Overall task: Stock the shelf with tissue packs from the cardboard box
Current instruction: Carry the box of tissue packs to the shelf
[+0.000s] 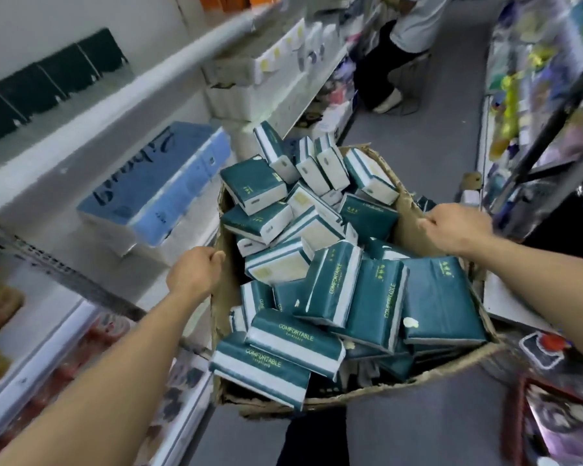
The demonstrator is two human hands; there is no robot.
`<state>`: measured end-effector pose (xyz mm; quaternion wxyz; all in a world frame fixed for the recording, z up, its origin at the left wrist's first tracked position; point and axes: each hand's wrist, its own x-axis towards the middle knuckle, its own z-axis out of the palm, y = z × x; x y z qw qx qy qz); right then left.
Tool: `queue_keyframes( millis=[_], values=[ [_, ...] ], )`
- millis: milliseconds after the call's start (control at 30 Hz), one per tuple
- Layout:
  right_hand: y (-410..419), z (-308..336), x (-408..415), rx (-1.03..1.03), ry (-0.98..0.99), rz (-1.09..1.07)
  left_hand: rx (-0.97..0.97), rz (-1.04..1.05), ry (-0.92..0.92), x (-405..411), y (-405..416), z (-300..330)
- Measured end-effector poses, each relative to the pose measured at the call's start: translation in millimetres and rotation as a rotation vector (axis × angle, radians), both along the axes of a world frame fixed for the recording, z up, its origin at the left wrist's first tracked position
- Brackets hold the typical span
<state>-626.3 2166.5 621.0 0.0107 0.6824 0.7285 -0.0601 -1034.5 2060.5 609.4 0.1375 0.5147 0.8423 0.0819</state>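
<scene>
A worn cardboard box fills the middle of the head view, heaped with several dark teal tissue packs marked COMFORTABLE. My left hand grips the box's left rim, fingers curled over the edge. My right hand grips the right rim the same way. The box is held up off the grey floor, beside the white shelf on the left. A row of dark teal packs stands at the back of that shelf.
A large blue tissue bundle lies on the lower left shelf, close to the box's left side. White tissue bundles fill shelves farther down. A person stands in the aisle ahead. Racks of goods line the right side.
</scene>
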Motion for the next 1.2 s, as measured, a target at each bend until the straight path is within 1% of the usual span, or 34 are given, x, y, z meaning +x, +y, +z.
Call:
queue_keyframes(
  millis=[133,233,400,533,633,800,967,1133,1200],
  values=[
    [86.1,-3.5,-30.5,-0.060,0.006,-0.106,-0.011,-0.079,-0.020,-39.0,117.6,-4.4],
    [137.9,-1.7,-49.0,-0.060,0.038,-0.190,-0.008,-0.143,-0.004,-56.2,194.8,-0.7],
    [207.7,-10.9,-62.4,-0.093,0.085,-0.332,-0.020,-0.242,0.030,-64.6,304.7,-2.0],
    [274.9,-28.4,-58.5,-0.109,0.147,-0.372,-0.020,-0.314,0.042,-62.9,388.2,-20.3],
    [327.0,-41.1,-51.9,-0.129,0.187,-0.395,-0.032,-0.308,0.023,-54.4,443.2,-35.2],
    [436.3,-64.4,-32.9,-0.187,0.204,-0.449,-0.085,-0.302,0.030,-38.2,554.9,-67.2],
    [543.3,-88.8,-10.4,-0.295,0.250,-0.476,-0.163,-0.278,0.039,-11.0,669.2,-100.8],
    [621.5,-120.9,7.6,-0.373,0.271,-0.493,-0.212,-0.297,0.060,6.4,745.2,-134.3],
    [647.6,-139.9,11.1,-0.383,0.283,-0.509,-0.223,-0.300,0.031,9.3,773.1,-149.1]
  ],
)
